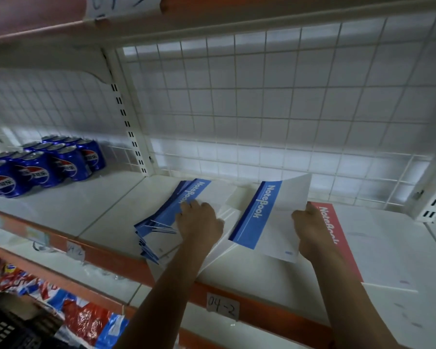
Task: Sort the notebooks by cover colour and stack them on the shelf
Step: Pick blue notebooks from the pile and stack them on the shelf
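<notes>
A loose pile of blue-banded notebooks (159, 222) lies on the white shelf (106, 205), fanned out at its left edge. My left hand (199, 220) rests on top of that pile, fingers bent down onto the covers. My right hand (312, 230) grips the right edge of a single blue-banded notebook (264, 215), holding it tilted above the shelf between the pile and a red-banded notebook (342, 238). The red one lies flat to the right, partly hidden behind my right hand and the lifted notebook.
Several blue Pepsi cans (43, 165) stand at the shelf's back left. A white wire grid (262, 109) closes the back. The orange front rail carries a paper label "04-2" (222, 306). Snack packets (68, 311) fill the shelf below.
</notes>
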Demonstrator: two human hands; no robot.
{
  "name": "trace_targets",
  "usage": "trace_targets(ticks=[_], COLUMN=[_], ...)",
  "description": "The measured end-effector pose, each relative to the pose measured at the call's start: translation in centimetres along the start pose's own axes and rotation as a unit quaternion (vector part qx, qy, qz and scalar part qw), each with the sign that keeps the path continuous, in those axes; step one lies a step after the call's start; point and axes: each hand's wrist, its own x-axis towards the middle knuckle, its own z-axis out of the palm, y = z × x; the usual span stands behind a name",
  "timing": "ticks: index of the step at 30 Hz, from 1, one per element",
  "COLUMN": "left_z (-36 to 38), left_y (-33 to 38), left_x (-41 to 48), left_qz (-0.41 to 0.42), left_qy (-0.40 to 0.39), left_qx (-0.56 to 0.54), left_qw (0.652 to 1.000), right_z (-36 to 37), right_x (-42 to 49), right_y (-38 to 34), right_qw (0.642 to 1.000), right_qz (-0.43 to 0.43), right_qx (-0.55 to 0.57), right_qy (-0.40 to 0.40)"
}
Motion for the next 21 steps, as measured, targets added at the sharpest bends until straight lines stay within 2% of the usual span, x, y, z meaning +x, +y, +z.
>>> trace_targets(ticks=[3,6,9,11,12,13,15,16,18,19,21], left_z=[-0.9,-1.9,-3.2,-3.4,-3.3,-3.0,-1.9,-1.5,-1.0,-0.6,0.2], left_y=[1.4,4.1,7.0,7.5,7.2,6.6,5.2,4.4,3.2,2.9,2.9], left_x=[-0.5,-1.4,-3.8,-4.3,-4.1,-3.6,-1.9,-1.2,-0.6,-0.5,-0.6], left_qz=[0.047,0.137,0.233,0.265,0.259,0.233,0.127,0.052,-0.061,-0.081,-0.064], left_qy=[0.053,0.066,0.002,-0.057,-0.067,-0.046,0.045,0.041,-0.049,-0.073,-0.063], left_qx=[-0.045,-0.115,-0.144,-0.203,-0.243,-0.268,-0.193,-0.114,-0.044,-0.032,0.013], left_qw=[0.996,0.982,0.962,0.941,0.932,0.934,0.972,0.991,0.996,0.994,0.996], right_z=[-0.4,-0.2,0.4,0.3,0.0,-0.4,-1.0,-1.2,-1.5,-1.6,-1.7], right_x=[0.0,-0.5,-1.0,-0.9,-0.8,-0.8,-0.7,-0.6,-0.5,-0.4,-0.3], right_y=[0.2,0.2,0.1,0.6,0.8,0.9,1.1,1.1,1.2,1.2,1.3], right_qw=[1.000,0.997,0.990,0.994,0.996,0.997,0.998,0.998,0.998,0.997,0.997], right_qz=[0.017,0.028,0.035,0.018,0.006,0.003,0.013,0.020,0.028,0.032,0.038], right_qx=[0.008,0.055,0.112,0.093,0.080,0.065,0.041,0.037,0.035,0.036,0.041], right_qy=[-0.015,-0.050,-0.077,-0.054,-0.043,-0.036,-0.041,-0.047,-0.053,-0.056,-0.061])
